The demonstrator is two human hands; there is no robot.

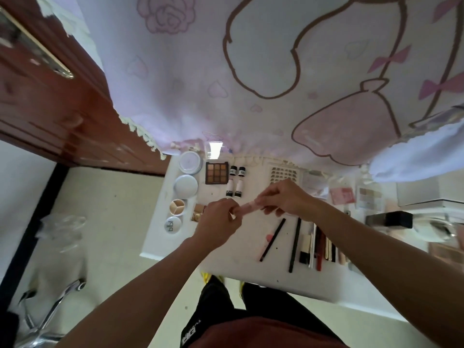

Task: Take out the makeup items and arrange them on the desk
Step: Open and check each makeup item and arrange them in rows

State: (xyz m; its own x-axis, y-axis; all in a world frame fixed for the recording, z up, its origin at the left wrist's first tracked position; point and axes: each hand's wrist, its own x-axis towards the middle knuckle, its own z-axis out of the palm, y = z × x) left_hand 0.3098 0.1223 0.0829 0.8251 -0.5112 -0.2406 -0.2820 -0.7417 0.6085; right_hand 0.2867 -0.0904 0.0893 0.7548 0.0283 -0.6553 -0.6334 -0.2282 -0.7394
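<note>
As left hand (218, 223), right hand (286, 197) pinch tube (247, 208), bare desk (251, 271) edge

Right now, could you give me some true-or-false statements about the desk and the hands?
1. The left hand and the right hand both hold one small pink tube. True.
2. The brown nine-pan eyeshadow palette lies shut. False: its pans show.
3. Two round white compacts sit near the white desk's left edge. True.
4. The long black pencils lie on the floor. False: they lie on the desk.
</note>
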